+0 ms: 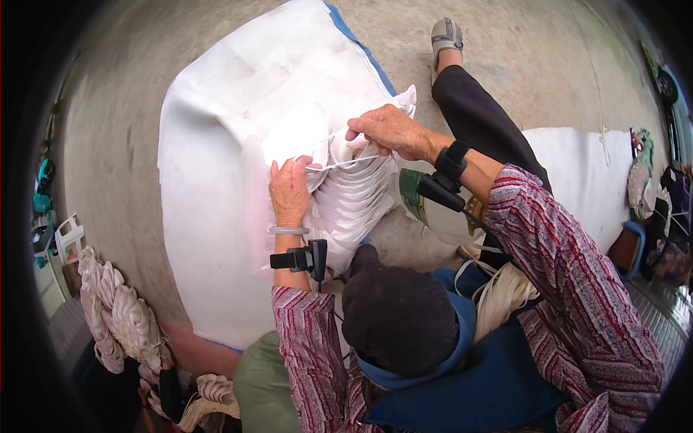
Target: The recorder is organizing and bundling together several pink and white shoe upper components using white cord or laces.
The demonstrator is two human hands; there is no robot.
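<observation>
A thin white cord (354,163) is stretched between my two hands, across the top of a bundle of white, ridged, layered pieces (354,206). My left hand (290,191) is at the bundle's left side, its fingertips closed on one end of the cord. Above the bundle's right side, my right hand (395,133) pinches the cord with bent fingers. From there a loop of it runs back toward the left hand. The bundle lies on a large white sheet (206,195), and its kind is not plain. Glare washes out the area beside the left hand.
Several similar bundles (133,321) are at the lower left, near a dark sleeve (172,393). A hank of pale strands (505,294) lies by a blue cloth (469,379). A leg in dark trousers (484,119) stretches forward. Another white sheet (577,166) is at right.
</observation>
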